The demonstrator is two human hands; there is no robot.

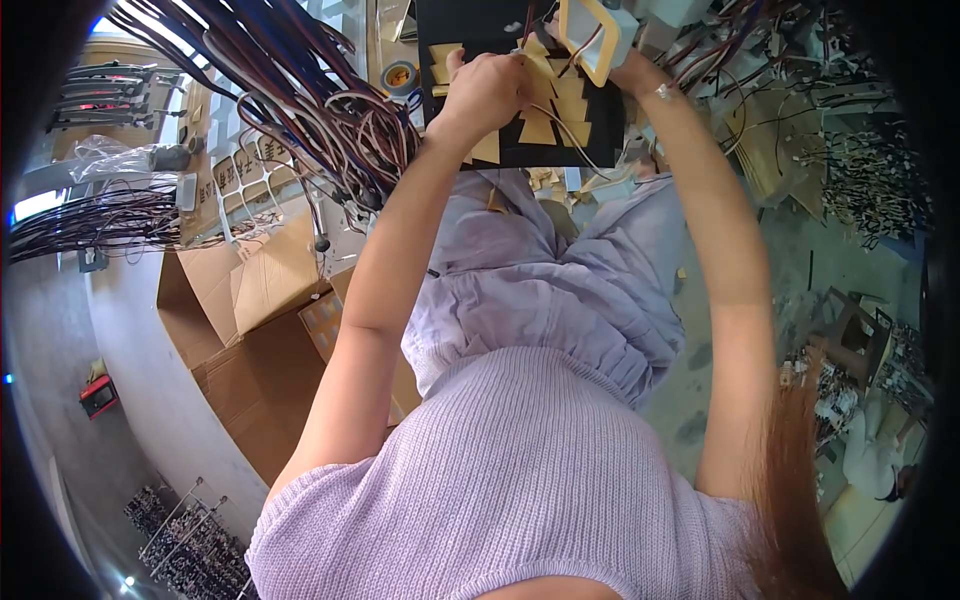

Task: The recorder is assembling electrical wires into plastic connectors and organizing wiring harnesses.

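My left hand (487, 92) rests closed over a black board (560, 150) that carries several yellow tape strips (540, 128), its fingers pinching at a strip or thin wire near the board's middle. My right hand (625, 65) is mostly hidden behind a pale square frame part (598, 38) that it holds above the board's top right corner. A thin white wire (565, 140) runs down across the board from that part. Both forearms reach up from my lilac top.
A thick bundle of dark red and white wires (300, 90) hangs at the upper left. A tape roll (400, 76) lies left of the board. Open cardboard boxes (260, 330) stand at the left. More wire harnesses (870, 180) pile at the right.
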